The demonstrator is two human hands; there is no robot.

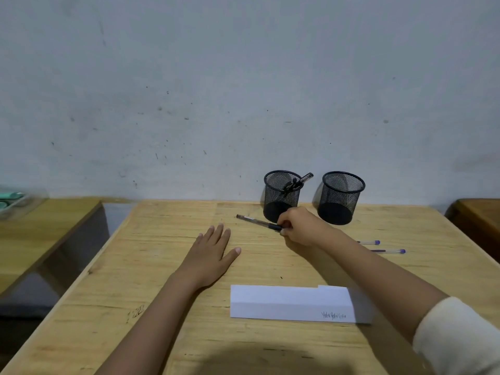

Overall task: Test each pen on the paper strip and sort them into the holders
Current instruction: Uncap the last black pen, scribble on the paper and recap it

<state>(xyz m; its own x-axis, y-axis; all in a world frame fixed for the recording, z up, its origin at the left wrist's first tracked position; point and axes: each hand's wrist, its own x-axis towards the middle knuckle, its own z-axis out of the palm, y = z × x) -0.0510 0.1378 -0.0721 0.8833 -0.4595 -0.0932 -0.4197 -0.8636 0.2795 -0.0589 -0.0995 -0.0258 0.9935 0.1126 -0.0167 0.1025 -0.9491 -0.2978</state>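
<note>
My right hand (pixel 300 226) pinches a black pen (pixel 257 221) by one end, just in front of the left mesh holder (pixel 281 196); the pen points left, low over the wooden table (pixel 162 307). That holder has pens in it. The right mesh holder (pixel 341 197) looks empty. My left hand (pixel 213 253) rests flat on the table, fingers spread, left of the pen. A white paper strip (pixel 289 303) lies near the front edge with scribbles at its right end. Two pens with purple caps (pixel 370 242) (pixel 389 251) lie on the table behind my right forearm.
A grey wall stands right behind the holders. A second table (pixel 40 234) at the left carries a clear box with green items (pixel 13 200). Another wooden piece of furniture (pixel 479 220) stands at the right edge.
</note>
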